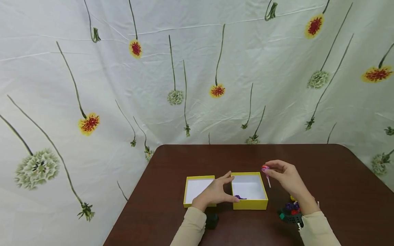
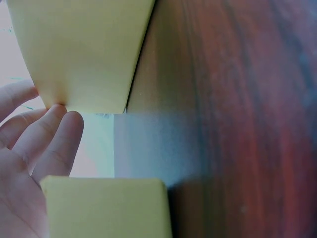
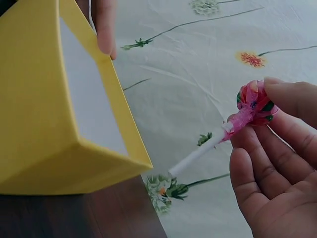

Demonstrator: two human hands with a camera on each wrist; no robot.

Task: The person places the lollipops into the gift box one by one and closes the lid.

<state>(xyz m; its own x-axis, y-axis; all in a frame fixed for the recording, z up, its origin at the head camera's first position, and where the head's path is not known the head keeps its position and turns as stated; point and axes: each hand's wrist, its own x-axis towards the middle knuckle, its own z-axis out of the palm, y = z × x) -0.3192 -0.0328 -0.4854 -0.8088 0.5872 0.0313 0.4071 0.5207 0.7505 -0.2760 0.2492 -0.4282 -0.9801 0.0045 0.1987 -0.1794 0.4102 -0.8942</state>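
An uncovered yellow box (image 1: 250,204) with a white inside stands on the dark wooden table. My left hand (image 1: 217,191) holds it at its left side, thumb at the front rim and fingers toward the back corner. In the left wrist view, fingertips (image 2: 59,110) meet the box's outer wall. Beside the box's right rim, my right hand (image 1: 287,176) pinches a pink-wrapped lollipop (image 3: 255,106) by its head, the white stick pointing down. Low inside the box lies a small purple-wrapped piece (image 1: 240,197), partly hidden by the front wall and thumb.
A shallow yellow lid (image 1: 184,194) with a white inside lies left of the box, partly behind my left hand. Near my right wrist sits a dark holed basket (image 1: 287,218) with purple, red and yellow wrapped pieces. A floral cloth (image 1: 197,112) hangs behind the table (image 1: 147,222).
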